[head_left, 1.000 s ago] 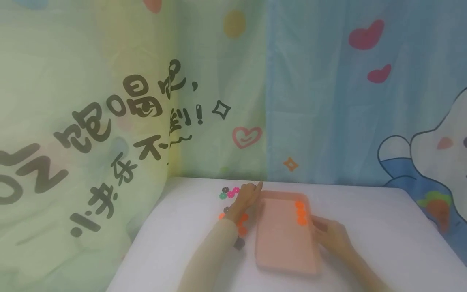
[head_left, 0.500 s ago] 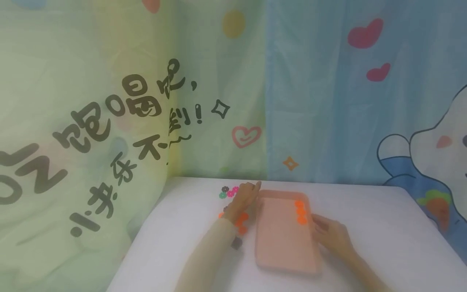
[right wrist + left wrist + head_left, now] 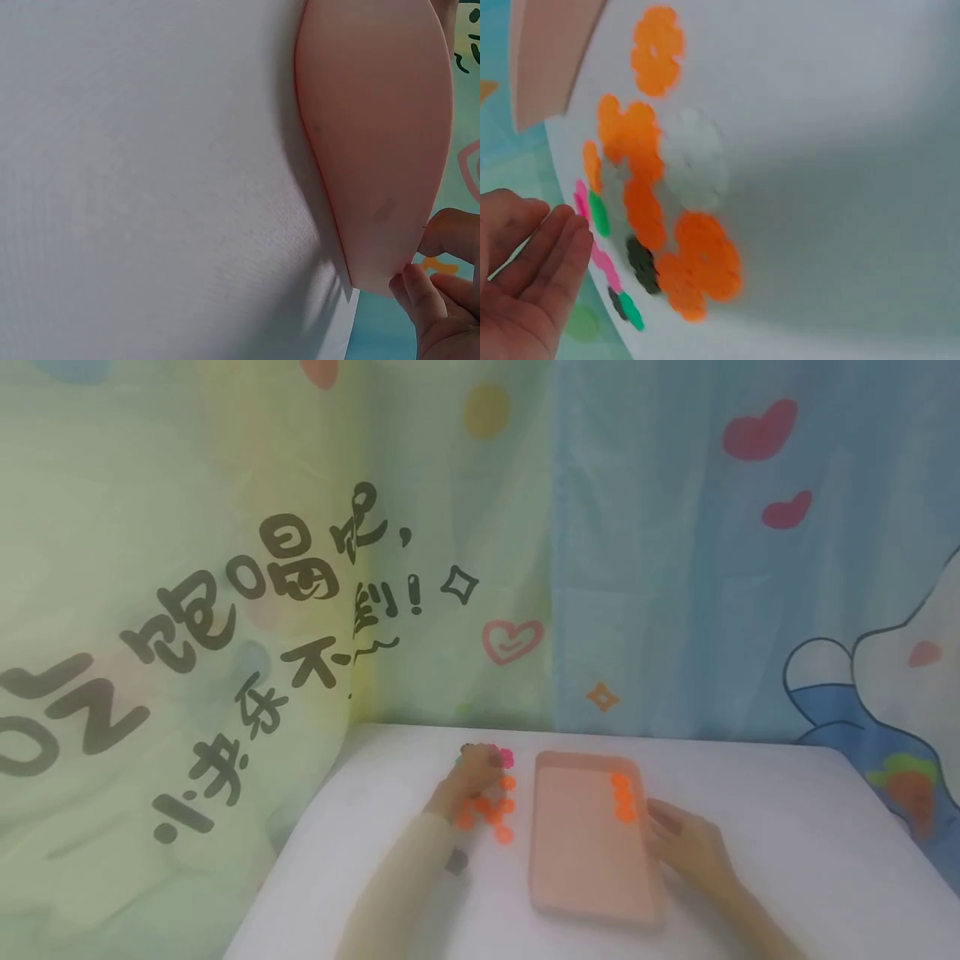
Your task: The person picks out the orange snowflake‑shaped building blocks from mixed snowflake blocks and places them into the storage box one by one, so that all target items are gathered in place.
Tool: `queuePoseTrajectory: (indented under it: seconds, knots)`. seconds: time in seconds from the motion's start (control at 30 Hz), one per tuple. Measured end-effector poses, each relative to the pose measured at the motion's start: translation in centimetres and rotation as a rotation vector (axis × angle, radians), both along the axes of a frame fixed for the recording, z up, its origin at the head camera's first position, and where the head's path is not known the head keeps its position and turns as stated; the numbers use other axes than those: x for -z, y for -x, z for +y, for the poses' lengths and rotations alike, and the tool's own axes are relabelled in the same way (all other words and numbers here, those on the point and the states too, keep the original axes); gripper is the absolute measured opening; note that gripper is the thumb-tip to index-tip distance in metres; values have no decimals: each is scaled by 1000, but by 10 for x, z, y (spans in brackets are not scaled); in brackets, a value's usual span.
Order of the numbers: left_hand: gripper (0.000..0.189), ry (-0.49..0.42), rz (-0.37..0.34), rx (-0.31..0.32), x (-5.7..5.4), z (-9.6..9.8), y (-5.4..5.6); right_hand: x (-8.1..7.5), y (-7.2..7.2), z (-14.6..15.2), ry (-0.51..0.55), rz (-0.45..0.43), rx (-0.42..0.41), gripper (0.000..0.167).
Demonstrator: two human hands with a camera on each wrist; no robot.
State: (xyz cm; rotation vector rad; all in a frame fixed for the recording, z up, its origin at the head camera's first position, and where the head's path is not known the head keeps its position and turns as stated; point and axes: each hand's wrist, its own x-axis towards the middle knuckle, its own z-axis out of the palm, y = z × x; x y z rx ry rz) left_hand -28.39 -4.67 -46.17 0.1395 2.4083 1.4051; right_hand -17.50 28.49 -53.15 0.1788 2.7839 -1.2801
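My left hand [image 3: 474,772] hovers over small flower-shaped plastic discs left of the tray. In the left wrist view its fingers [image 3: 562,251] are loosely extended, with nothing between them, next to a green disc [image 3: 598,213] and pink discs [image 3: 604,267]. Orange discs [image 3: 707,255] lie closer to that camera, beside a pale disc [image 3: 696,161] and a black one [image 3: 642,264]. A pink rectangular tray [image 3: 585,860] has a short column of orange discs [image 3: 623,797] inside its right side. My right hand [image 3: 688,845] pinches the tray's right rim; the right wrist view shows fingers [image 3: 426,300] against its outer wall.
Everything lies on a white table [image 3: 787,835]. A printed curtain [image 3: 645,543] hangs behind it and along the left. At the left forearm, a small dark object [image 3: 457,861] shows.
My left hand has left the tray's left rim and moved left over the loose discs, uncovering several orange ones. The right hand stays at the tray's right rim.
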Motion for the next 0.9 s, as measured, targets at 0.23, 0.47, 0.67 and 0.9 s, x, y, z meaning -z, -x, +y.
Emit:
queuePoseTrajectory:
  seconds: [0.23,0.47,0.67,0.9]
  knots:
    - [25,331,213,88,41,-10,36,30,12,17,14,33,-7,73]
    - [29,214,224,165,64,-14,45,22,6,13,28,12,-11,69]
    - [34,6,143,190,65,-12,35,16,5,9,35,2,-22,69]
    - [36,25,108,171,82,-10,45,21,9,11,17,-10,-20,70]
